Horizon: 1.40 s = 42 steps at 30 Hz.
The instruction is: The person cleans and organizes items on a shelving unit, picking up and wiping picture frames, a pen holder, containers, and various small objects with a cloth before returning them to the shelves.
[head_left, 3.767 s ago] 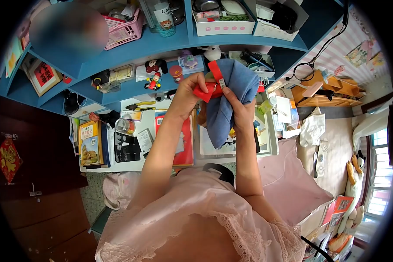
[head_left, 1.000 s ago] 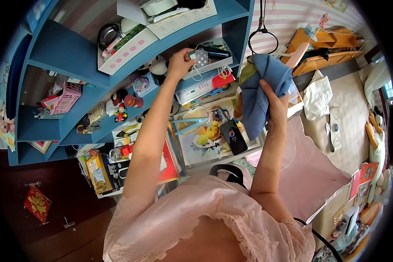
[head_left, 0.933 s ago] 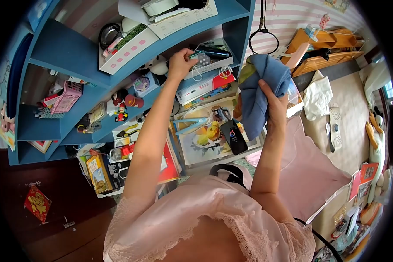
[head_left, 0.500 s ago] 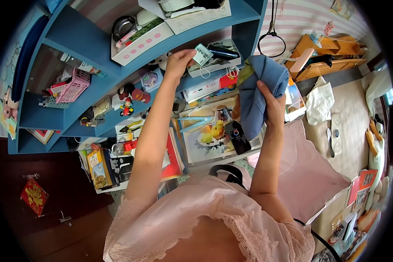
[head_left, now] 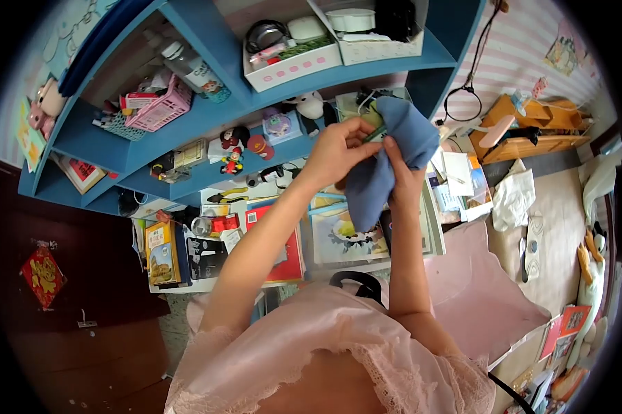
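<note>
My left hand (head_left: 342,153) is closed, pinching a small flat green-and-white case (head_left: 375,134) with dark print, seen nearly edge-on. My right hand (head_left: 404,178) is wrapped round a folded blue cloth (head_left: 413,132), whose lower end hangs down past the fingers. The two hands are close together over the desk, and the case meets the cloth between them; whether the right fingers also touch the case I cannot tell. Below them, a painted picture (head_left: 345,234) lies on the desk, with a dark phone (head_left: 386,231) partly hidden behind the cloth and arm.
A blue shelf unit (head_left: 218,62) stands ahead, carrying a white box of small items (head_left: 294,72), a pink basket (head_left: 160,110) and figurines (head_left: 232,160). Books (head_left: 160,255) and a red folder (head_left: 290,259) are at the desk's left. A black ring on a cord (head_left: 463,103) hangs at right.
My left hand has brought the case rightward and down to the cloth. The right hand with the cloth has shifted slightly left, and the view has turned a little.
</note>
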Tool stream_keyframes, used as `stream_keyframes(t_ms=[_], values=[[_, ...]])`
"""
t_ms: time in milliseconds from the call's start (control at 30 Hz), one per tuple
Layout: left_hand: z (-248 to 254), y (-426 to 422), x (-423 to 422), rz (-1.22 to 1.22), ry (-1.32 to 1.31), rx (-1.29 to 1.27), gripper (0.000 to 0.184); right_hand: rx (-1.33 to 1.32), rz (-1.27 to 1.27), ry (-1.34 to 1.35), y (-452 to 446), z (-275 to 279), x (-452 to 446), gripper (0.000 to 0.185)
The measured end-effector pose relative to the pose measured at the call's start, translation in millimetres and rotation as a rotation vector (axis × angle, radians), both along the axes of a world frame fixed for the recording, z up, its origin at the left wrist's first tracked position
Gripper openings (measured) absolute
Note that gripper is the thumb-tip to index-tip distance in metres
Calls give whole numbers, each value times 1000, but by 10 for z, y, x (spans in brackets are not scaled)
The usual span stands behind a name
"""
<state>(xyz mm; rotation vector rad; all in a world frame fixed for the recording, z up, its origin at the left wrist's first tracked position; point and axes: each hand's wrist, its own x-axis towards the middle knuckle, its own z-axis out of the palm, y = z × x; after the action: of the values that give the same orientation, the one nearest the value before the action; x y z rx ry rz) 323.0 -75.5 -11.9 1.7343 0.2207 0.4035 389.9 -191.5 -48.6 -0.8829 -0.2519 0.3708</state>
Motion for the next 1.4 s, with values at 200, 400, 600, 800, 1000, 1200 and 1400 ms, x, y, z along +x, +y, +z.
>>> stream_keyframes(t_ms=[200,400,600,800,1000,1200,1400], values=[[390,11,-258,271,-171,386,21,50,23,-60,49,191,-114,44],[1081,848,-214,725,-333,877,21,64,-37,79,-42,130,-107,52],[915,1316,91,672,-132,1305,29,123,-392,27,-469,138,285,34],[692,1375,294,871,-84,1421,34,173,-400,89,-830,-82,550,43],[-42,351,638,430,-504,1408,22,95,-408,6,-876,-146,652,34],[-1112,279,1153,226,-53,994,28,89,-376,107,-945,-174,765,49],[-1146,674,1328,424,90,163,12,65,-343,162,-1001,-107,811,49]])
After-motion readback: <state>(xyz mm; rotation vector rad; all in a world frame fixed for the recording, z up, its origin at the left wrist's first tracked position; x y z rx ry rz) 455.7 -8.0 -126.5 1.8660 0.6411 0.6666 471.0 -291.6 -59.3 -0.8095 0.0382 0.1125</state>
